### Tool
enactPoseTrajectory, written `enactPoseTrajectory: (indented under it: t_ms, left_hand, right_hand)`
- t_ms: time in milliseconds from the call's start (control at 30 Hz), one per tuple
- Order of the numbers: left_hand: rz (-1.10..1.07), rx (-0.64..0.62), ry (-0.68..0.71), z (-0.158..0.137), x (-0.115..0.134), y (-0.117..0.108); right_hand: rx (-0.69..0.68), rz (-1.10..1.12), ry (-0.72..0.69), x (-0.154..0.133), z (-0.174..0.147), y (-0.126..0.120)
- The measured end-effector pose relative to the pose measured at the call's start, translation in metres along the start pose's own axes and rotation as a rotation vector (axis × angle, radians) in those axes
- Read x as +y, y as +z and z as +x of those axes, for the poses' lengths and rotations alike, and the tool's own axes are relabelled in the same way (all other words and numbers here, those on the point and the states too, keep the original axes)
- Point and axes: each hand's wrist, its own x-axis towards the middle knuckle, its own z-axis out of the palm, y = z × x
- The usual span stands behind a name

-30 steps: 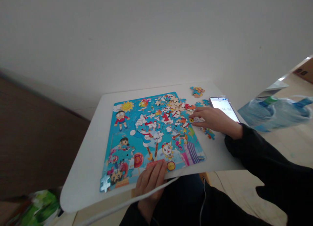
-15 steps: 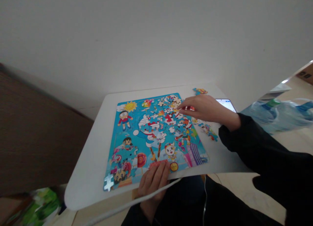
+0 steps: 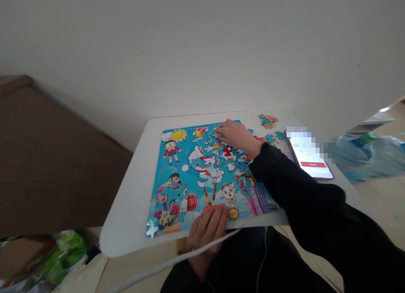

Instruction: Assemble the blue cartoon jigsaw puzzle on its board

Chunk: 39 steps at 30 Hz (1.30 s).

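The puzzle [image 3: 202, 189] is laid on the table [image 3: 129, 200], its near edge covered by the left hand [image 3: 209, 229], perhaps for steadiness; over its far part the right hand [image 3: 234, 135] is curled. Neither grip can be told.

We're seeing a bright-blue cartoon jigsaw puzzle [image 3: 191, 184] with a yellow sun [image 3: 179, 135] and purple stripes [image 3: 260, 199]. We're also getting white tabletop [image 3: 129, 196], black right sleeve [image 3: 303, 200], dark-brown panel [image 3: 57, 162], grey wall [image 3: 202, 52], red phone button [image 3: 313, 164].
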Motion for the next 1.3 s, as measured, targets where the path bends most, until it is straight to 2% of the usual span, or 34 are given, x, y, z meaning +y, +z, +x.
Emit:
enactPoseTrajectory:
  t_ms: [100, 300, 500, 600, 800, 1133, 1300]
  left_hand:
    - [0.01, -0.015, 0.0, -0.001, 0.0, 0.0]
    - [0.031, 0.002, 0.003, 0.0, 0.001, 0.0]
    - [0.021, 0.007, 0.0, 0.0, 0.001, 0.0]
    - [0.016, 0.006, -0.002, 0.0, 0.002, 0.0]
    - [0.015, 0.011, -0.01, 0.0, 0.002, 0.0]
    - [0.007, 0.012, -0.004, -0.001, 0.001, 0.002]
    - [0.013, 0.037, 0.008, 0.001, 0.002, 0.002]
  right_hand:
    - [0.037, -0.006, -0.012, -0.001, -0.003, -0.002]
    - [0.145, 0.046, 0.051, 0.001, -0.006, -0.004]
    - [0.184, 0.325, 0.212, 0.01, -0.003, -0.004]
    - [0.194, 0.514, 0.209, 0.016, -0.001, -0.004]
    - [0.078, 0.72, 0.142, 0.02, 0.0, -0.002]
    - [-0.029, 0.741, 0.151, 0.031, -0.003, -0.007]
    - [-0.035, 0.699, 0.152, 0.032, -0.004, -0.01]
